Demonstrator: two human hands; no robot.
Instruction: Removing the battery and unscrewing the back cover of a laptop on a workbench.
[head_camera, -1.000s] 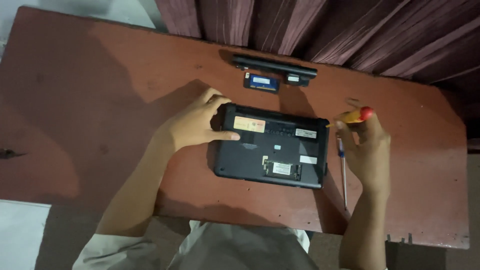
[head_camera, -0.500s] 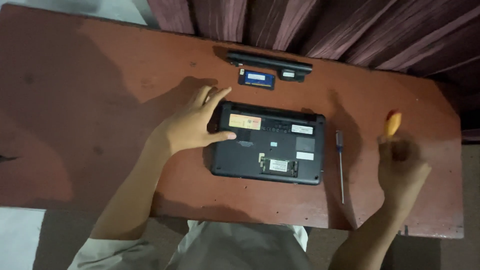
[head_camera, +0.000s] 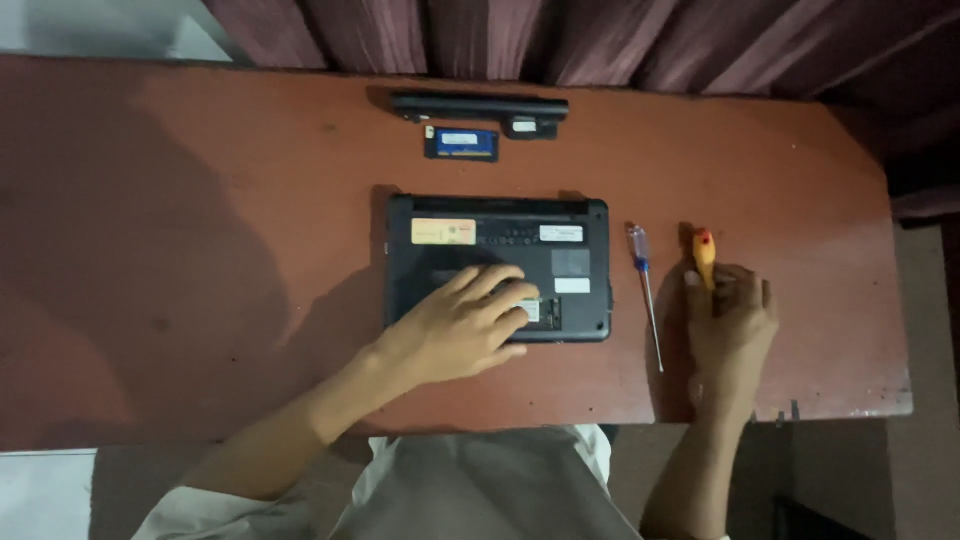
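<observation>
A small black laptop (head_camera: 500, 240) lies bottom-up in the middle of the red-brown table (head_camera: 200, 250). My left hand (head_camera: 460, 325) rests flat on its near half, fingers spread beside an open slot. My right hand (head_camera: 728, 325) lies on the table to the laptop's right, closed around a screwdriver with an orange-yellow handle (head_camera: 705, 252) that sticks out above my fingers. A second screwdriver with a clear blue handle (head_camera: 645, 290) lies loose between the laptop and my right hand.
A long black battery pack (head_camera: 480, 106) lies at the far edge of the table, with a small blue memory module (head_camera: 462, 143) just in front of it. Dark curtains (head_camera: 600, 40) hang behind. The table's right edge is near my right hand.
My left hand slid from the laptop's far left corner down onto its near half. My right hand came down to the table with the orange-handled screwdriver. The view shifted.
</observation>
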